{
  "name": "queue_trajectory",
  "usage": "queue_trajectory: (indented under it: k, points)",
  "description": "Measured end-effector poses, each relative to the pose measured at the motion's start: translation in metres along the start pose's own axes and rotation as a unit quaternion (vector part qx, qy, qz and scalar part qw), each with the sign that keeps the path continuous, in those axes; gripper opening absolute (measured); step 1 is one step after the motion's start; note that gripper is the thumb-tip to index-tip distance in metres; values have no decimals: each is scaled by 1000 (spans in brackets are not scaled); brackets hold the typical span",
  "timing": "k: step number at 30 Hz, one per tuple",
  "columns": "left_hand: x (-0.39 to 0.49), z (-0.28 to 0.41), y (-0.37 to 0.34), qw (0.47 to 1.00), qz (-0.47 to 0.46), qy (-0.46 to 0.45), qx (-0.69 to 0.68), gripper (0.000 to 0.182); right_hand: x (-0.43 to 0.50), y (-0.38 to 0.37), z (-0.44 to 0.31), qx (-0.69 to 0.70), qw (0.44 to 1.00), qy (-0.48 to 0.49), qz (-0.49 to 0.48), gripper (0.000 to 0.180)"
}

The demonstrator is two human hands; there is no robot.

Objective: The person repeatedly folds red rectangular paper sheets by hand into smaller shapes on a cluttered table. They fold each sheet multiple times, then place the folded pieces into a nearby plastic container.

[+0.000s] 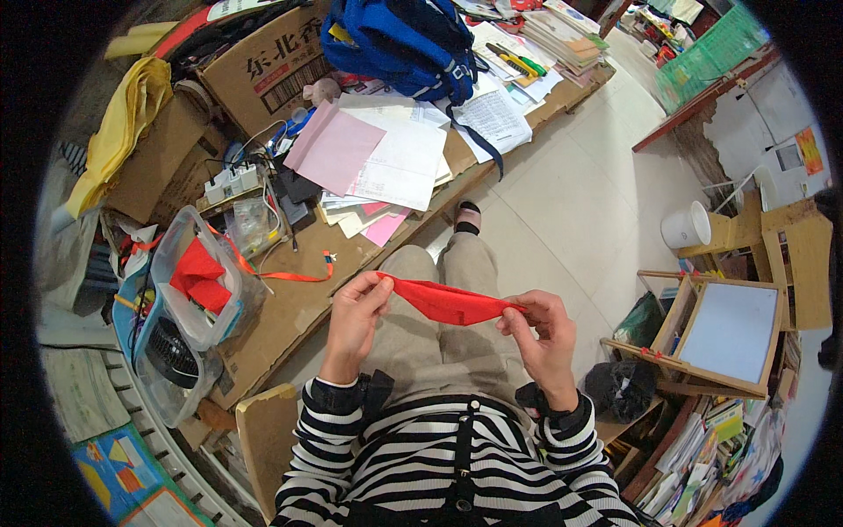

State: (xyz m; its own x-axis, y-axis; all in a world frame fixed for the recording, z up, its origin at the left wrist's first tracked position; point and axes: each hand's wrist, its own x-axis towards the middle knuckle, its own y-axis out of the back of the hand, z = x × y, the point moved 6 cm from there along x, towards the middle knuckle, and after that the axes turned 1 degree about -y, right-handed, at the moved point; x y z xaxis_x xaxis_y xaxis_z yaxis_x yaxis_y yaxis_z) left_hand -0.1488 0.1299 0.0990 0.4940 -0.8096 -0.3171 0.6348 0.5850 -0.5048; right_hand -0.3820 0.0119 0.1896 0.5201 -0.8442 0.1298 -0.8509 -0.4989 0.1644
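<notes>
A folded piece of red paper or cloth (451,303) is stretched between my two hands above my lap. My left hand (359,316) pinches its left end between thumb and fingers. At the other end, my right hand (543,329) pinches the right tip the same way. The red piece sags a little in the middle, and its upper edge looks slightly parted. To the left, a clear plastic box (197,336) stands on the cardboard-covered table (290,280). More folded red pieces (201,273) lie inside that box.
Papers (402,151) and a blue backpack (402,46) crowd the table's far part. Nearer are a power strip (230,181) and an orange ribbon (283,277). A small black fan (172,352) sits at left. To the right stand a wooden-framed whiteboard (728,332) and a white bucket (685,225).
</notes>
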Motion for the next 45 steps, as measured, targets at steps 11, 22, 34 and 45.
queue_trajectory:
  k: [11, 22, 34, 45]
  points:
    - [-9, 15, -22, 991, -4, -59, 118, 25, 9, 3, 5, -110, 994, 13, -4, 26]
    - [-18, 24, -27, 924, 54, -176, 335, 19, 12, -8, 17, -190, 982, 9, 20, 15]
    - [-26, 34, -48, 836, -6, -312, 451, 25, 14, -27, 9, -150, 986, 78, -1, 37]
    - [-26, 28, -53, 850, -60, -273, 447, 40, 16, -30, 10, -153, 986, 61, -19, 48]
